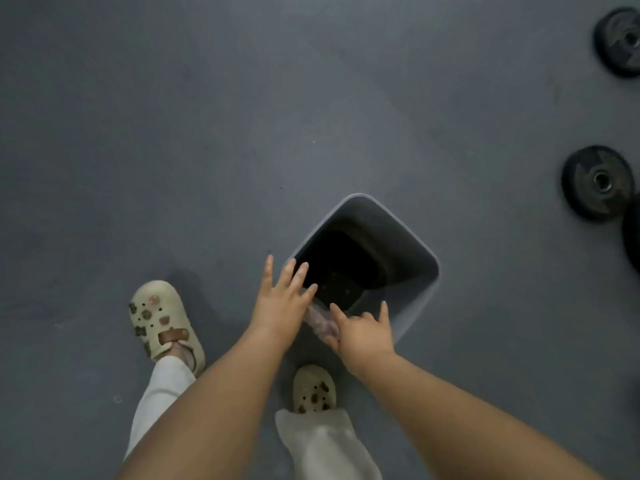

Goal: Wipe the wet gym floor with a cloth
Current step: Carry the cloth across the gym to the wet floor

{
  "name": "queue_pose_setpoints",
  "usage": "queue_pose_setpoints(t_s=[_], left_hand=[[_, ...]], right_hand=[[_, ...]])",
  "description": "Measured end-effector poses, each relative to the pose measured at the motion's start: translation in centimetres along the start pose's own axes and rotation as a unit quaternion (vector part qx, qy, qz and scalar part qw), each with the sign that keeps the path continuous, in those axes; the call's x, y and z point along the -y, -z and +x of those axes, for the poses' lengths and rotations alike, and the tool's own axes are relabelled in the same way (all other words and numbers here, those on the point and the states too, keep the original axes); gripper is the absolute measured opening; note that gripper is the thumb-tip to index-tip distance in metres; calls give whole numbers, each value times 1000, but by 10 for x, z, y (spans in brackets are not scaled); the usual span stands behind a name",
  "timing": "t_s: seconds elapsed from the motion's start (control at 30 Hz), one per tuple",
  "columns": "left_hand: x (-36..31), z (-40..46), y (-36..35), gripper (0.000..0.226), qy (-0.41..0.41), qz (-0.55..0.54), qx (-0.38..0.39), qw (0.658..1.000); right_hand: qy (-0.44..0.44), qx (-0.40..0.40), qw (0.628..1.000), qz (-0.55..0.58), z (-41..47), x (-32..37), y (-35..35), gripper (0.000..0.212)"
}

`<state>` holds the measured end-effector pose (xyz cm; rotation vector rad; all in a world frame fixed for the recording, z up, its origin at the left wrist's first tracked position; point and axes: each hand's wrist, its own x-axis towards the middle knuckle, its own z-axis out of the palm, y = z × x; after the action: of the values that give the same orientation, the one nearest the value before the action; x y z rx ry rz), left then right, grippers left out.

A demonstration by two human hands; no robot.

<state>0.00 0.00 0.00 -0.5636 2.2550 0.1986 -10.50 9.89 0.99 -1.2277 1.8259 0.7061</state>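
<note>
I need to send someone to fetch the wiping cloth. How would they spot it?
Find the grey square bin standing on the dark gym floor. At its near rim, between the left hand and right hand, lies the cloth: a pale pinkish, crumpled strip, the only soft thing there.

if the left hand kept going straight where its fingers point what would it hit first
Probably the rim of the grey bin: the left hand has straight fingers pointing up-frame over its near corner. Depth is unclear.

Both hands cover most of the pale cloth; a weight plate is seemingly cropped at the right edge.
</note>
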Motion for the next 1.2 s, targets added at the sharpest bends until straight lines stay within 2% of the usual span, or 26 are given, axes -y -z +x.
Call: queue_pose_setpoints(t_s=[0.1, 0.23, 0.37, 0.53, 0.6, 0.63, 0.67, 0.73, 0.8, 0.87, 0.97, 1.07, 1.17, 1.2], left_hand=[[4, 15, -4, 55, -20, 29, 1, 999], [15, 23, -4, 38, -62, 3, -41, 997], [32, 13, 3, 36, -92, -39, -72, 992], [77, -31, 37, 35, -57, -120, -50, 990], [107, -54, 57, 22, -41, -153, -109, 981], [126, -68, 70, 25, -45, -163, -137, 976], [148, -80, 82, 31, -52, -158, -160, 973], [194, -104, 116, 25, -31, -164, -216, 962], [243, -135, 162, 22, -18, -173, -280, 944], [293, -166, 207, 29, -8, -193, -316, 929], [373, -207, 271, 26, 27, -194, -313, 929], [441, -240, 334, 14, 52, -234, -303, 922], [502, -255, 380, 13, 95, -265, -316, 906], [522, -256, 393, 13, 102, -272, -335, 896]], right_hand=[[-7, 6, 1000, -2, 14, 7, -6, 57], [29, 17, 997, -66, 20, 14, 3, 25], [57, -3, 995, -86, 5, 16, 19, 25], [45, -41, 997, -42, -31, 24, 75, 22], [66, -86, 994, -11, -50, 36, 112, 16], [75, -124, 989, -4, -59, 44, 132, 8], [77, -158, 984, 10, -69, 51, 154, 9], [74, -191, 979, 9, -90, 71, 204, 30], [77, -224, 971, 16, -109, 94, 254, 27], [103, -267, 958, 5, -130, 122, 311, 19], [109, -353, 929, -14, -152, 164, 402, 11], [122, -414, 902, -3, -168, 201, 492, 20], [130, -447, 885, -4, -178, 224, 582, 16], [133, -438, 889, -5, -176, 231, 612, 22]])
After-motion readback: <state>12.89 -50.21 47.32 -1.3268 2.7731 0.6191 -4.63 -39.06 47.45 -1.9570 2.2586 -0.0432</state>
